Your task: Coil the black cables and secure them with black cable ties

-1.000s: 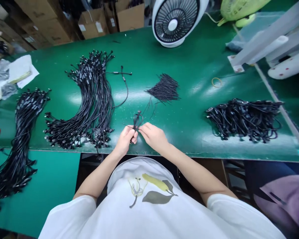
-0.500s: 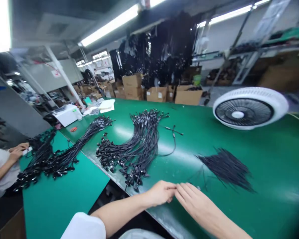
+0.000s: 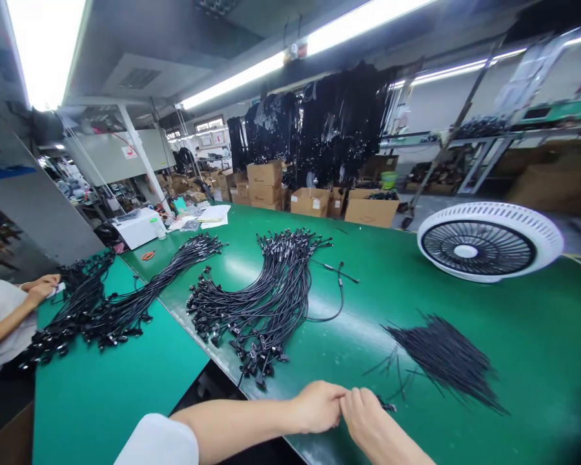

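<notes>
My left hand (image 3: 318, 407) and my right hand (image 3: 365, 416) meet at the fingertips near the table's front edge, both closed in a pinch. A black connector end (image 3: 387, 405) sticks out past my right hand, apparently from a cable in its fingers. My own fingers hide whatever lies between them. To the right is a pile of thin black strips (image 3: 448, 361), with a few loose strips (image 3: 392, 371) nearer my hands. Left of my hands spreads a large bundle of black cables (image 3: 281, 290) with connectors at both ends. One separate cable (image 3: 341, 294) curves out from its right side.
A white round fan (image 3: 489, 242) stands on the green table (image 3: 368, 258) at the right. Another cable bundle (image 3: 174, 268) crosses to the lower table at left, beside a co-worker's hands (image 3: 43, 287). Orange scissors (image 3: 148, 255), papers (image 3: 214, 215) and cardboard boxes (image 3: 264, 184) are farther back.
The view has tilted up, so the table and its contents sit lower in the picture. My hands remain together at the fingertips, and more of the black connector shows beside my right hand.
</notes>
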The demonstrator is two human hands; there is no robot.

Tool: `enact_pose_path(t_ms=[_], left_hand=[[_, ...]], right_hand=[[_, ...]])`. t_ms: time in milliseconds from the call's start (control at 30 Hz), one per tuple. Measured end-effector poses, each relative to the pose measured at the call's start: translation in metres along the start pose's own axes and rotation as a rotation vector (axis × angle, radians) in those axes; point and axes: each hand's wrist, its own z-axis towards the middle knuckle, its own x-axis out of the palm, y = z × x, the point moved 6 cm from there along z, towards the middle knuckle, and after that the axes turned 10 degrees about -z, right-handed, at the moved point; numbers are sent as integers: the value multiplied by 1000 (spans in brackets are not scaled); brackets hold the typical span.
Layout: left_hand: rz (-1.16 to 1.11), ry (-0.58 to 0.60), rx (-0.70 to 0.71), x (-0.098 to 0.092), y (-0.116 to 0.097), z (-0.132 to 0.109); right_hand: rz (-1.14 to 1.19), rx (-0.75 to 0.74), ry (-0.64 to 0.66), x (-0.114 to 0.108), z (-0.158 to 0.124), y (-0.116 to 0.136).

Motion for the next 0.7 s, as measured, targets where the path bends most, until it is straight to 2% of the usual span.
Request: enact_pose_path(t_ms=[100, 233, 300, 433, 533, 600, 700], left_hand=[[62, -34, 67, 2, -3, 5], [-81, -25, 0, 7, 2, 12], [-254, -26, -18, 9, 0, 15], [-752, -98, -59, 7, -8, 21], [-869, -130, -68, -3, -15, 21], [-792, -116, 101, -15, -27, 15], [-336, -34, 490, -23, -49, -5]], right_hand=[[38, 121, -6, 12, -2, 2], [243, 284, -27, 28, -11, -10], [423, 373, -17, 33, -15, -20], [656, 656, 48, 37, -19, -37], [848, 878, 159, 48, -24, -40], [1066, 1019, 265, 65, -32, -39], [1389, 1189, 409, 91, -47, -39]])
